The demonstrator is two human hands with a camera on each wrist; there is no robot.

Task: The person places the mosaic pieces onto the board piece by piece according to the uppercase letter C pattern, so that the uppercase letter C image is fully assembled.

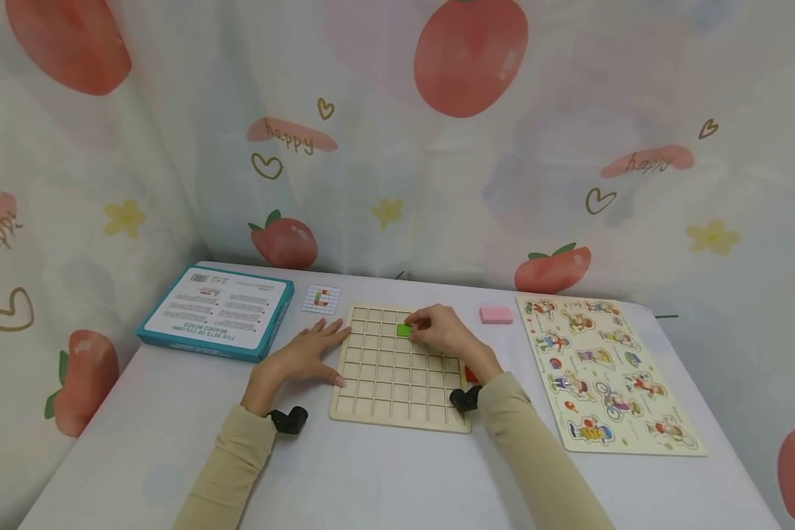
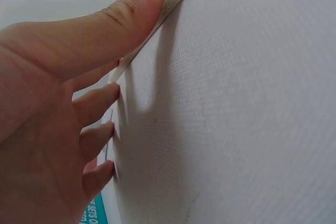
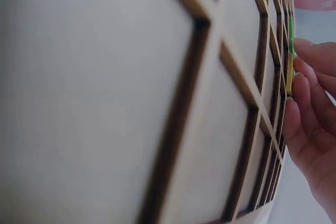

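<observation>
A wooden grid board [image 1: 364, 401] lies flat on the white table. My left hand [image 1: 308, 355] rests at its left side with spread fingers; in the left wrist view the thumb [image 2: 142, 9] touches the board's edge. Over the upper right squares is my right hand [image 1: 447, 331], fingers bent and their tips on small tiles. A green tile [image 1: 403, 330] sits by these fingertips. Next to it, in the right wrist view, a yellow tile [image 3: 290, 74] is between the fingertips and the grid; the hand hides it in the head view.
Behind the board lies a small card [image 1: 321, 299] with a coloured grid pattern. A teal-edged box [image 1: 215, 313] is at the left. To the right are a pink block [image 1: 496, 315] and a picture puzzle board [image 1: 606, 375]. Something red [image 1: 472, 375] shows partly beneath the right wrist.
</observation>
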